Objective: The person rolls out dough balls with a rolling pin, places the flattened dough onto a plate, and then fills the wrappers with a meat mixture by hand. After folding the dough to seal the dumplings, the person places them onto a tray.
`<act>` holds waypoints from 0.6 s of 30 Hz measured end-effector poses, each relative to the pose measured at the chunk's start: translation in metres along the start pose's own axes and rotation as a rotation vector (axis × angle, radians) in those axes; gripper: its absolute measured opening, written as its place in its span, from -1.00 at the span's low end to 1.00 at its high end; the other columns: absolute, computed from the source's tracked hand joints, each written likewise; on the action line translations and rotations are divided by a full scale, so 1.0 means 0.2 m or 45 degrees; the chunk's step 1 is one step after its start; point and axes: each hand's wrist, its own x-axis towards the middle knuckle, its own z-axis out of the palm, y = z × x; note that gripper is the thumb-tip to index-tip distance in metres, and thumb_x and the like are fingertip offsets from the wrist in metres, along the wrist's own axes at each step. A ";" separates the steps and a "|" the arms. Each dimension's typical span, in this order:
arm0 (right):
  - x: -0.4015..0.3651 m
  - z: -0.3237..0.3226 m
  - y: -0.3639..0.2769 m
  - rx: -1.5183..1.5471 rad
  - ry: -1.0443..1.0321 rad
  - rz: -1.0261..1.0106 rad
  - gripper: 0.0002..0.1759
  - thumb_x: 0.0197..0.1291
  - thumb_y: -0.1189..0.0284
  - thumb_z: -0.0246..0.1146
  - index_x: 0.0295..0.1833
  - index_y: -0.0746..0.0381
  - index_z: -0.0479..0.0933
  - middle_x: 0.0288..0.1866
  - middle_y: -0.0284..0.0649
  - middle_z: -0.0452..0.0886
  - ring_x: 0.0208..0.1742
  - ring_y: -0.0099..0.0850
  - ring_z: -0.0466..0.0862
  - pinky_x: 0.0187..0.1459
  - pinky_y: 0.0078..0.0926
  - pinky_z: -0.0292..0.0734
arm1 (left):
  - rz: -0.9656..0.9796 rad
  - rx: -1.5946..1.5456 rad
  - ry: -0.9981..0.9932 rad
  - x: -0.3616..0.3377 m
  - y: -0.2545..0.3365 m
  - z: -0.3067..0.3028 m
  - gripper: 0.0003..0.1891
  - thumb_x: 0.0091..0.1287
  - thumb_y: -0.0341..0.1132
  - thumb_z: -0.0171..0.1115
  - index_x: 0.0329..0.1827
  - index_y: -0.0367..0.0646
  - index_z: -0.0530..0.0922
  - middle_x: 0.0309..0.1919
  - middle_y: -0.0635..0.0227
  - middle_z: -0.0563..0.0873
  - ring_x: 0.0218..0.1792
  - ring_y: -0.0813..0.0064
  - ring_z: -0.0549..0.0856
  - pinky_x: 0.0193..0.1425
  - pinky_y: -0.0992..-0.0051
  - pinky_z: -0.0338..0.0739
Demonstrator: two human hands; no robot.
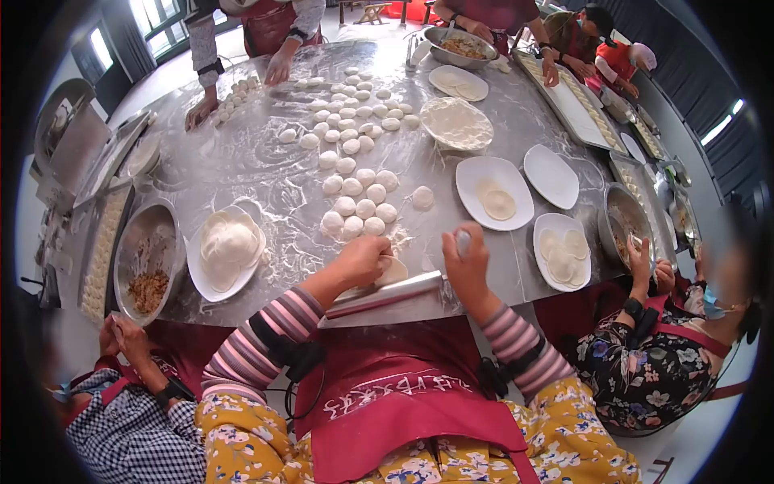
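Near the table's front edge, my left hand pinches the rim of a thin dough wrapper. My right hand is closed round the handle of a rolling pin, whose pale end shows above the fist. A long metal cylinder lies along the table edge beneath both hands. Just beyond them, several round dough pieces sit on the floured metal table. To the right, a white square plate bears flat wrappers.
A plate of stacked wrappers and a filling bowl stand left. Another wrapper plate and a filling bowl are right. Co-workers stand on both sides and across the table; one co-worker's hands touch the far left.
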 end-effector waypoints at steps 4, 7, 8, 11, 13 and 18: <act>-0.13 -0.14 -0.10 0.069 -0.045 0.242 -0.72 0.15 0.55 0.35 -0.09 0.27 0.40 -0.44 0.01 0.57 -0.45 0.00 0.64 -0.44 -0.21 0.50 | -0.037 -0.082 0.005 -0.05 -0.02 -0.02 -0.85 0.26 -0.38 0.23 -0.23 -0.30 0.61 -0.37 0.06 0.72 -0.31 0.22 0.72 -0.18 0.31 0.56; 0.00 0.02 0.00 0.027 0.024 0.054 -0.72 0.16 0.56 0.34 -0.08 0.27 0.40 -0.43 0.03 0.57 -0.45 0.03 0.63 -0.44 -0.19 0.49 | -0.046 -0.129 -0.065 -0.06 0.02 -0.03 -0.84 0.27 -0.38 0.22 -0.21 -0.30 0.61 -0.36 0.05 0.72 -0.31 0.24 0.72 -0.19 0.32 0.56; 0.06 0.09 0.02 0.033 0.038 0.063 -0.72 0.16 0.56 0.34 -0.08 0.27 0.40 -0.43 0.03 0.57 -0.45 0.03 0.63 -0.44 -0.19 0.49 | -0.069 -0.081 -0.021 -0.05 0.03 -0.01 -0.85 0.26 -0.38 0.22 -0.21 -0.29 0.61 -0.35 0.06 0.72 -0.31 0.23 0.72 -0.18 0.31 0.57; 0.17 0.19 0.03 -0.027 0.044 -0.090 -0.71 0.15 0.56 0.34 -0.07 0.26 0.40 -0.43 0.04 0.57 -0.44 0.07 0.62 -0.44 -0.16 0.48 | -0.056 0.021 0.026 0.00 0.05 -0.01 -0.86 0.26 -0.39 0.21 -0.21 -0.27 0.62 -0.35 0.06 0.72 -0.31 0.21 0.72 -0.17 0.29 0.57; 0.17 0.17 0.02 -0.021 0.054 -0.135 -0.71 0.15 0.56 0.35 -0.08 0.25 0.39 -0.43 0.05 0.56 -0.45 0.09 0.61 -0.44 -0.14 0.47 | -0.032 0.043 0.040 0.02 0.04 -0.01 -0.86 0.26 -0.39 0.20 -0.21 -0.25 0.62 -0.35 0.07 0.73 -0.30 0.20 0.72 -0.16 0.28 0.57; -0.11 -0.14 -0.11 0.040 -0.051 0.150 -0.71 0.14 0.56 0.35 -0.09 0.26 0.39 -0.45 0.03 0.55 -0.46 0.08 0.61 -0.44 -0.14 0.47 | -0.094 -0.028 -0.003 -0.01 -0.01 -0.01 -0.87 0.24 -0.41 0.21 -0.21 -0.26 0.60 -0.33 0.07 0.71 -0.24 0.19 0.71 -0.13 0.29 0.56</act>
